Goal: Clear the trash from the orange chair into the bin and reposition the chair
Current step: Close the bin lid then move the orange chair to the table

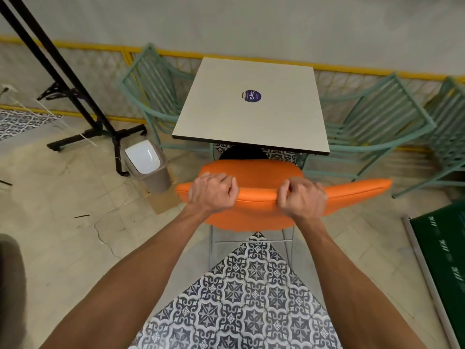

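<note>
The orange chair (pixel 256 172) stands in front of me with its seat partly under the square table (pixel 251 107). My left hand (pixel 214 190) grips the top edge of its backrest on the left. On the right of the same edge my right hand (pixel 303 196) is closed too. No trash shows on the visible part of the seat. A small brown bin (pixel 148 165) with a white swing lid stands on the floor to the chair's left.
Teal metal chairs stand left (pixel 153 79) and right (pixel 377 117) of the table, along a yellow-framed railing. A black stand base (pixel 100 132) sits behind the bin. A green board (pixel 442 255) lies at the right. Patterned tiles (pixel 251 298) cover the floor below me.
</note>
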